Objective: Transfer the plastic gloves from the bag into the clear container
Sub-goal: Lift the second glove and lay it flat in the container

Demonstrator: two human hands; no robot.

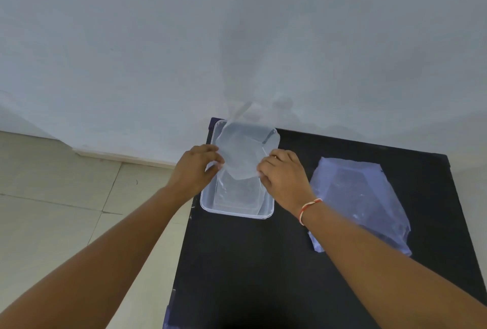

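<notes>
A thin see-through plastic glove (241,153) is stretched between both hands over the clear container (210,209). My left hand (196,166) pinches its left edge and my right hand (283,172) pinches its right edge. The glove's far end flaps up past the container's back rim. The rectangular container stands at the left edge of the black table (263,263), and more clear plastic seems to lie flat inside it. The plastic bag (369,205), pale blue and crumpled, lies flat on the table to the right of my right forearm.
A pale wall fills the upper part of the view, right behind the table. Beige floor tiles (66,210) lie to the left, below the table's left edge. A red-and-white thread bracelet circles my right wrist.
</notes>
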